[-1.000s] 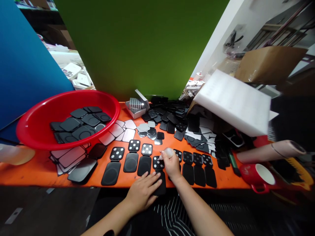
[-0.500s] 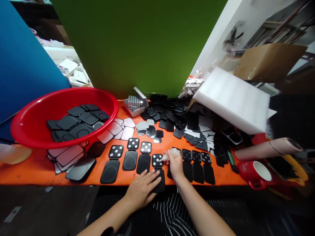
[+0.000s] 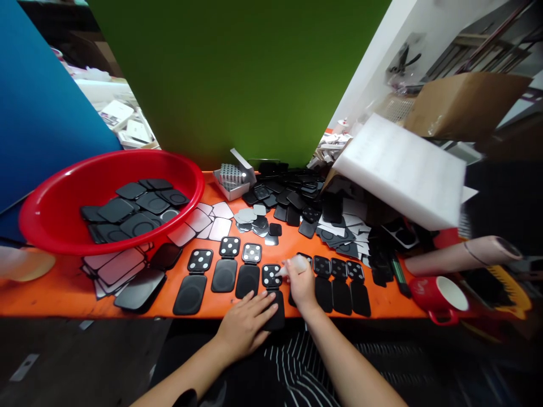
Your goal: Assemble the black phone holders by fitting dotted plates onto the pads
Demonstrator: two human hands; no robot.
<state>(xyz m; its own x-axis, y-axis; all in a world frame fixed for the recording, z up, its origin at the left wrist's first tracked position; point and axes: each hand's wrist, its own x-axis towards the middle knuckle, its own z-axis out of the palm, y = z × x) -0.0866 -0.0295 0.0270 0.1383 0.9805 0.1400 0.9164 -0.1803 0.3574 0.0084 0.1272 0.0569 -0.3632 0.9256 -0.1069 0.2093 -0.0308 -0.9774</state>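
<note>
My right hand (image 3: 302, 282) is closed around a small white squeeze bottle (image 3: 299, 263). Its nozzle points left, at the upper square of a black folding charger pad (image 3: 271, 275) dotted with white spots. Lying flat across that pad's lower half, my left hand (image 3: 246, 321) has its fingers stretched out. Left of it lie unfolded pads with spotted squares, such as one pad (image 3: 199, 260) and another pad (image 3: 229, 247). More unfolded pads (image 3: 338, 268) are lined up to the right, one partly hidden behind my right hand.
A red basin (image 3: 42, 226) with black pads stands at the left. Behind the row are a small box of metal cylinders (image 3: 232, 178), a heap of black parts (image 3: 292, 195) and silver plates (image 3: 250, 217). A red mug (image 3: 436, 299) and white foam block (image 3: 407, 169) occupy the right.
The nozzle of the bottle has shifted slightly right, towards the edge of the spotted square. My left hand stays in place on the pad.
</note>
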